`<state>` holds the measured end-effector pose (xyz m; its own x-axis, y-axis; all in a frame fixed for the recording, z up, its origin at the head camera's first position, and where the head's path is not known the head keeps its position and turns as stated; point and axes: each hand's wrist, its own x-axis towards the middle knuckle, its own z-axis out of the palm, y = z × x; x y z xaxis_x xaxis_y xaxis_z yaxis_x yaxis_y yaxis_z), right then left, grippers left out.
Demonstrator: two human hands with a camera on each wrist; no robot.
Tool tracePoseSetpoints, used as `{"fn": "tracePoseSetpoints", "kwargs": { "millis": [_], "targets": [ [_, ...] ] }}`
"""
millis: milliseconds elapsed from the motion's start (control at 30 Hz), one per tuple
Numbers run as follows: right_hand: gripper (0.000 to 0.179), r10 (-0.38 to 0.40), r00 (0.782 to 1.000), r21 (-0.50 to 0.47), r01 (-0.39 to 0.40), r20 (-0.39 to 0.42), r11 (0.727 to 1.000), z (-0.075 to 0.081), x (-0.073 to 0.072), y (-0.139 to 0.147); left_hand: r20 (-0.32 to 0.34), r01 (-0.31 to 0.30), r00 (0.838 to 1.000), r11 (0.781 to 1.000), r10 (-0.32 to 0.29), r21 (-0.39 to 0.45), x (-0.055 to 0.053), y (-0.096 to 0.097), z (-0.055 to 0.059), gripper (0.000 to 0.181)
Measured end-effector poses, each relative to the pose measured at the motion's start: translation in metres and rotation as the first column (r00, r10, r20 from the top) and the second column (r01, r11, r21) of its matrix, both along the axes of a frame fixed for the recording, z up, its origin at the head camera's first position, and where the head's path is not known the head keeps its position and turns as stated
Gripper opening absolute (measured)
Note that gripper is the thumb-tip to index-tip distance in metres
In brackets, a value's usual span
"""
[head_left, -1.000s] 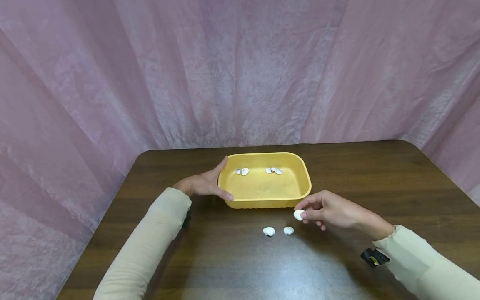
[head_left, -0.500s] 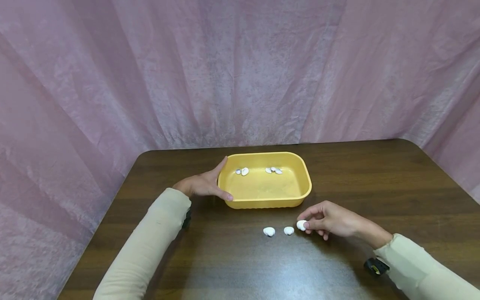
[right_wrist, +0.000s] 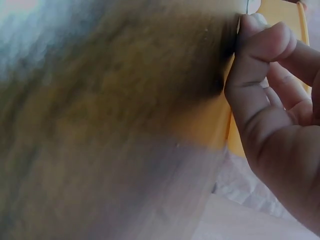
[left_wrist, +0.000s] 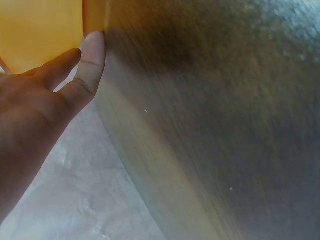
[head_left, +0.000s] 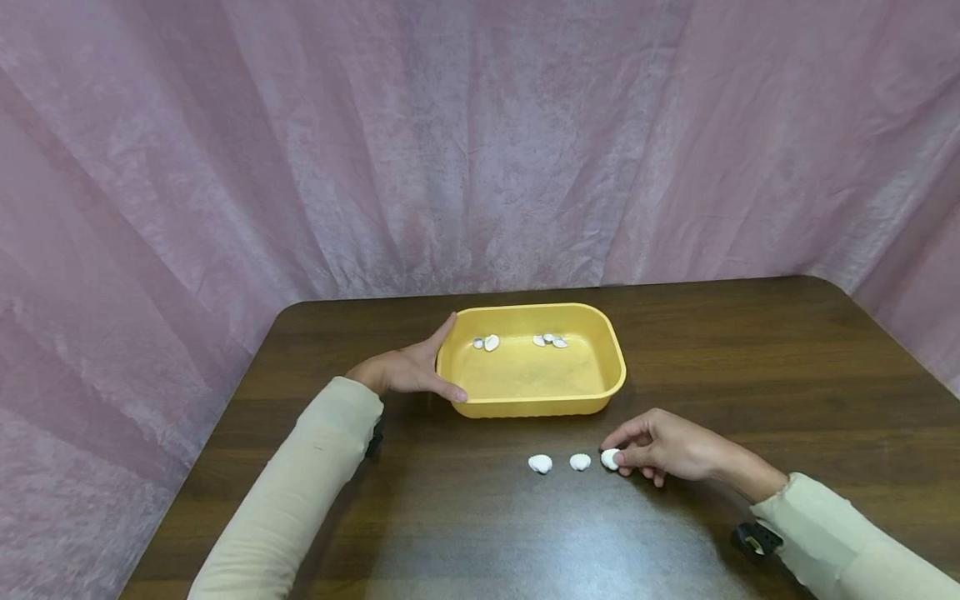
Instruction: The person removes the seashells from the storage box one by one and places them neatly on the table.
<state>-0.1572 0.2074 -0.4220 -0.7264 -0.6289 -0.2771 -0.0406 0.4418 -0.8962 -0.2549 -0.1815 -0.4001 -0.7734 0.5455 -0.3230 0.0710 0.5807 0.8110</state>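
Observation:
My left hand (head_left: 408,367) holds the left end of a yellow plastic tub (head_left: 536,408), its thumb and a finger spread to the two corners. In the left wrist view the thumb (left_wrist: 92,55) lies against the tub's outer wall. Several small white seashells (head_left: 491,342) lie in two groups inside the tub. My right hand (head_left: 667,446) pinches a white seashell (head_left: 610,459) at the tabletop. It is at the right end of a row with a middle seashell (head_left: 580,462) and a left seashell (head_left: 540,463). In the right wrist view my fingers mostly hide the held shell.
The dark wooden table (head_left: 750,358) has rounded far corners. A pink curtain (head_left: 480,150) hangs right behind its far edge. Bright glare covers the wood near the front.
My right hand has lowered the pinched seashell from beside the tub's front wall to the table, into line with the other two. My left hand has stayed on the tub.

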Motion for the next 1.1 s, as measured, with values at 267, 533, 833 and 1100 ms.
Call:
{"fn": "tracePoseSetpoints", "kwargs": {
  "millis": [267,533,833,1100],
  "targets": [
    [0.025,-0.010,1.000,0.023,0.011,-0.013,1.000,0.000,0.000,0.000,0.006,-0.007,1.000,1.000,0.007,-0.017,0.000,0.000,0.004,0.138],
    [0.024,-0.026,0.999,0.027,0.026,-0.022,0.999,-0.001,0.001,0.000,0.008,0.005,1.000,1.000,-0.005,-0.020,-0.001,-0.001,0.005,0.139],
    [0.029,-0.046,0.999,0.004,0.046,0.006,0.999,0.004,-0.001,0.004,0.019,0.004,1.000,1.000,-0.004,0.004,-0.001,-0.001,0.006,0.138],
    [0.035,-0.110,0.992,0.047,0.113,-0.054,0.993,0.031,-0.017,0.018,-0.070,-0.007,0.998,0.997,0.002,-0.070,-0.003,-0.002,0.018,0.128]
  ]
}}
